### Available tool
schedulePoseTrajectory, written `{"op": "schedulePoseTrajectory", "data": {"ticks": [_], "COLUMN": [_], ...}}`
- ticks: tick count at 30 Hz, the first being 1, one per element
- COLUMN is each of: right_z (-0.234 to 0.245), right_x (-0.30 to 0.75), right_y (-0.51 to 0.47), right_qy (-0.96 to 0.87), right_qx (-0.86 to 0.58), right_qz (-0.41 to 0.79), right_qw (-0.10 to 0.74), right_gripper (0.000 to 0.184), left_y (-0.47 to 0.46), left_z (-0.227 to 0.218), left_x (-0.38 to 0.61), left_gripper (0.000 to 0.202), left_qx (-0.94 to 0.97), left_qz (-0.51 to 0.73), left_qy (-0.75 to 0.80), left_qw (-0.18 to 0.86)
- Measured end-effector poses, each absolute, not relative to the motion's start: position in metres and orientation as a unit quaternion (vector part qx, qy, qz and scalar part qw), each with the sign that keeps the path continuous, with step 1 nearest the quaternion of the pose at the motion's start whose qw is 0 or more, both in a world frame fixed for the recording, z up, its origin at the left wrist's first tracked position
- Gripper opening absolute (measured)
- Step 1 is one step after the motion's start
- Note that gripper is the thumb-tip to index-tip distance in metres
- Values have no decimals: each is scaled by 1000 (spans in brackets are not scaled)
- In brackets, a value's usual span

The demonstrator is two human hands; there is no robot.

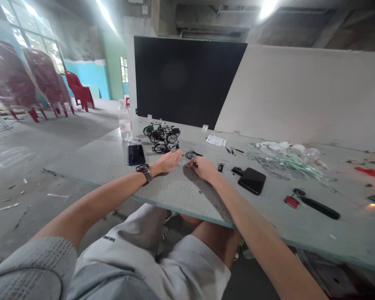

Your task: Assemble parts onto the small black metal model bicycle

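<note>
My left hand [170,161], with a watch [144,172] at its wrist, lies on the table [162,187] with its fingers stretched out. Just beyond it stand several small model bicycles [165,147], black and green. My right hand [203,166] is lowered to the tabletop, thumb and fingers pinched together. Whatever is between those fingertips is too small to make out. A thin black part [193,154], perhaps a small wheel, lies right behind the right fingertips.
Left of the bicycles are a phone [136,155] and a water bottle [125,121]. To the right lie white paper [216,141], a black flat box [252,181], plastic wrapping [287,158] and a black-handled tool [320,207]. A black-and-white panel [187,79] borders the back.
</note>
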State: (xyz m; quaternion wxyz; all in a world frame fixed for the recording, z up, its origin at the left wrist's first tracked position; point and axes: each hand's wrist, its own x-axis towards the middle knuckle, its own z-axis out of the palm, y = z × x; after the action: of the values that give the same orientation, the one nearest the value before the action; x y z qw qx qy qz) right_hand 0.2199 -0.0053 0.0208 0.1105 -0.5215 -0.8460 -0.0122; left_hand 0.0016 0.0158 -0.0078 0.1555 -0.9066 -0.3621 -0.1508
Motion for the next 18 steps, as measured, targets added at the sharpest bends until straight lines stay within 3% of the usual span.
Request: {"op": "schedulePoseTrajectory", "data": {"ticks": [18], "right_z": [18], "right_x": [223], "right_y": [-5], "right_qy": [-844], "right_qx": [-524], "right_qz": [-25], "right_qw": [109], "right_gripper": [29], "left_y": [18], "left_z": [-11], "left_x": [0], "left_gripper": [45], "left_qx": [-906], "left_qz": [-120], "left_qy": [-349], "left_qw": [207]}}
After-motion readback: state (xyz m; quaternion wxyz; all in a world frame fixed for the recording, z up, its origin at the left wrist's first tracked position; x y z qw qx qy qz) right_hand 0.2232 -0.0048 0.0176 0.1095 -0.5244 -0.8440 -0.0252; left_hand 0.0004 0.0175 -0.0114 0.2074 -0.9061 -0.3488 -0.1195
